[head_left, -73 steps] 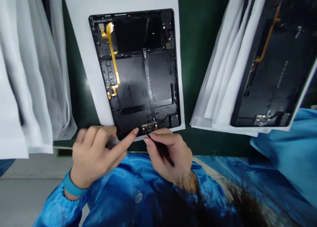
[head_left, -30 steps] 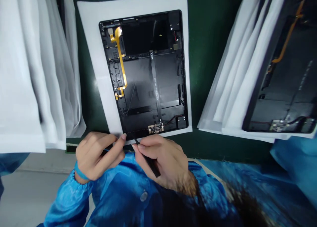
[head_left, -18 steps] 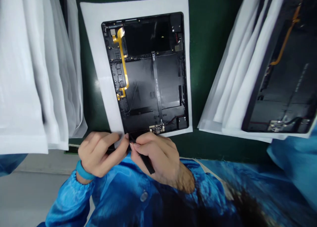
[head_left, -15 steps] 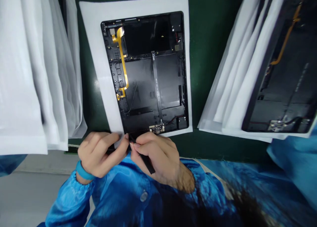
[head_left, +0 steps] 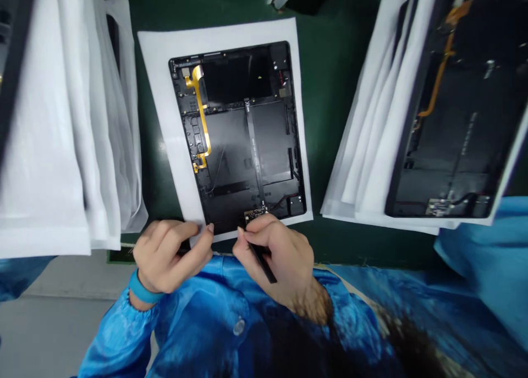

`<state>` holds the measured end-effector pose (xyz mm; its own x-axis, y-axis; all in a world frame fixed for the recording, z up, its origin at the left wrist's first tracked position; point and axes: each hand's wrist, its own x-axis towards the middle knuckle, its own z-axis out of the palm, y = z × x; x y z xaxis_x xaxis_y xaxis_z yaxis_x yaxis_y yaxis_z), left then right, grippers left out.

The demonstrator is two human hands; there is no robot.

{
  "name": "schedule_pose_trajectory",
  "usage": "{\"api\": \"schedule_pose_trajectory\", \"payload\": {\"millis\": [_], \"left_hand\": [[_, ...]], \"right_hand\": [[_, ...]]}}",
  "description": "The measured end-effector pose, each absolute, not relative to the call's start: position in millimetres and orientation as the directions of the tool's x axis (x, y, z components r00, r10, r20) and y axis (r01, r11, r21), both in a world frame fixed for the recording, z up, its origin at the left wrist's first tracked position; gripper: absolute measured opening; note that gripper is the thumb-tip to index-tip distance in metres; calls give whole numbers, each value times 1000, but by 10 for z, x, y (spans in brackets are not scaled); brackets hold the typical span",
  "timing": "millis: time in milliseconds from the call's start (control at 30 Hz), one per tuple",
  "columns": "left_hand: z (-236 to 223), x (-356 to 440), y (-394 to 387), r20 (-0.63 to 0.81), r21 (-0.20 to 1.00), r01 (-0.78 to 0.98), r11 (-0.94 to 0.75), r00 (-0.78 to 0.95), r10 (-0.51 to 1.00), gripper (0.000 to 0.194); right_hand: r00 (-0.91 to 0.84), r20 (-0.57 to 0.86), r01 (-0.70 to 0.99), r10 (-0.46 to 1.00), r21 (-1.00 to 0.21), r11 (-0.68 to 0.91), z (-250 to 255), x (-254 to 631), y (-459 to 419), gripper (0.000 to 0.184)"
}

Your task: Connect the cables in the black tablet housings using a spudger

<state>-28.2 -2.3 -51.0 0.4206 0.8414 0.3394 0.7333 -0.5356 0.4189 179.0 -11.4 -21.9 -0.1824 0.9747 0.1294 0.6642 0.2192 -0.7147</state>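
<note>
Tablet chassis (head_left: 243,136), opened with its back off, lies on a white sheet (head_left: 165,92) on the green surface (head_left: 325,92), its near edge at your hands. Your right hand (head_left: 276,257) has slid right along that edge since half a second ago: its fingers (head_left: 247,234), pinching a thin black tool (head_left: 259,259), now sit at the small connector board (head_left: 256,213) rather than beside your left fingertip. Your left hand (head_left: 169,254) stays curled, forefinger pressed on the sheet's near edge at the frame corner. That puts the work back on the board.
</note>
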Motion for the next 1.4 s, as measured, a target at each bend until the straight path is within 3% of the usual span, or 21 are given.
{"api": "schedule_pose_trajectory", "payload": {"millis": [100,267,333,433,567,700,800,1067,1233,1400], "left_hand": [[-503,-269,29,487,247,673,-698,536,690,23],[-397,-255,1,477,297,684,-666,498,724,22],[-314,-262,-9,440,360,689,-629,469,766,23],[-213,-285,42,373,409,737,-538,404,836,29],[-200,-270,211,320,261,836,-482,396,861,47],[-209,-188,292,322,212,850,-482,405,856,66],[-191,-132,262,312,215,868,-447,372,874,70],[-205,-95,208,356,232,871,-432,337,871,80],[-219,-104,182,431,191,891,-411,300,851,84],[-291,-140,195,496,168,903,-396,269,826,85]], "right_hand": [[-115,91,655,989,-741,145,-178,1861,-124,14],[57,58,470,997,-882,24,-8,2045,-71,17],[150,91,460,984,-888,12,94,2141,11,24],[193,105,601,976,-799,-33,224,2258,209,28],[107,-18,767,994,-634,-94,302,2300,511,27],[153,-229,785,961,-563,-260,379,2261,733,36],[170,-295,768,940,-558,-314,464,2232,847,31],[148,-278,797,949,-535,-281,607,2101,1010,37],[156,-132,806,979,-556,-203,815,1953,925,25],[105,-93,780,990,-610,-140,956,1913,880,20]]}}
